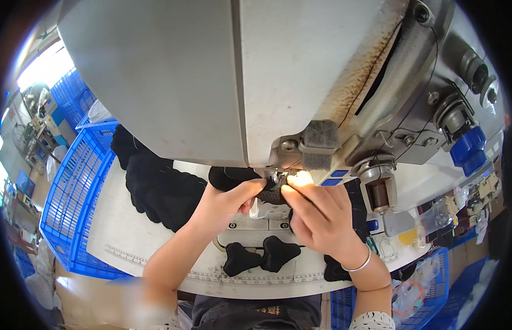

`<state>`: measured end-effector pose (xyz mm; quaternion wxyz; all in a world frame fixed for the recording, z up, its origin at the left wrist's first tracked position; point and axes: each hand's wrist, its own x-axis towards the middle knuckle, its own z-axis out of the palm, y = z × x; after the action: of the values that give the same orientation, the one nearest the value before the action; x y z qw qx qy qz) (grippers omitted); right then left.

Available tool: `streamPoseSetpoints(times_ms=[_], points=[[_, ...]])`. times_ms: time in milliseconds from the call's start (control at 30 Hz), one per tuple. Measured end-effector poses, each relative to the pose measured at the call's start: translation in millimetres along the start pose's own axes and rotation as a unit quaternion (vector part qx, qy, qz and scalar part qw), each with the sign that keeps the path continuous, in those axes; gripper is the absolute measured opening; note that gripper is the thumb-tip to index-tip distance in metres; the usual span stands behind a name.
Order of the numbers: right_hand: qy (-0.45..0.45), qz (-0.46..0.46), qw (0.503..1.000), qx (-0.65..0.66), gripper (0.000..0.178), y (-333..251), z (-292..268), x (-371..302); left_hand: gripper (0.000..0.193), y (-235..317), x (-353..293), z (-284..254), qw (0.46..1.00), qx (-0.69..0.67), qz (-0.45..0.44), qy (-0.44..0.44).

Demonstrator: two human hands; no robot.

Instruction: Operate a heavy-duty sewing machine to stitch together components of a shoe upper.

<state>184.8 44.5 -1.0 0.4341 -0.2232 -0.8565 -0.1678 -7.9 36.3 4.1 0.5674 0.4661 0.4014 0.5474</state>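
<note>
I had a dark piece [273, 196] at the foot [276, 177] of the machine [173, 82], over the middle of the table [118, 231]. My left hand [225, 203] was pinched on its left side, thumb and fingers together. My right hand [322, 217] had its fingertips against the right side; with the thumb hidden, I could not tell whether that hand was clamped there too.

I judged this piece part-way through: it sat at the foot, not yet free of it. Any stitching was covered or too small to see.

Two small black pieces [242, 259] [279, 254] lay end to end near the middle of the table's near edge, out of my hands. They may have been done, but no seam showed to settle it. A black pile [162, 190] lay toward the table's left edge, beside a blue crate [71, 206]. That looked like plenty either finished or left; I could not say which.
</note>
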Motion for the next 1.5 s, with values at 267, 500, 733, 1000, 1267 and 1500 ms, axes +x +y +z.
streamPoseSetpoints(times_ms=[267,500,733,1000,1267,1500], points=[[-0.019,-0.008,1.0,-0.013,0.036,-9,3,5,0.014,-3,10,-13,0.996,-0.074,-0.03,-0.041],[-0.017,0.001,1.0,0.013,0.036,-8,0,2,0.015,-10,-7,8,0.997,-0.06,0.043,0.025],[-0.011,0.001,1.0,-0.002,0.036,-5,0,-1,0.017,-16,-6,8,0.996,-0.082,0.01,0.028],[-0.011,0.002,1.0,0.008,0.037,-7,2,0,0.022,-17,-12,21,0.992,-0.052,0.086,0.074],[-0.018,-0.006,0.999,-0.036,0.041,-1,2,-2,0.018,-22,-10,19,0.992,-0.075,0.078,0.062],[-0.027,0.02,0.999,-0.027,0.04,-5,2,1,0.013,-20,-11,20,0.991,-0.061,0.09,0.078]])
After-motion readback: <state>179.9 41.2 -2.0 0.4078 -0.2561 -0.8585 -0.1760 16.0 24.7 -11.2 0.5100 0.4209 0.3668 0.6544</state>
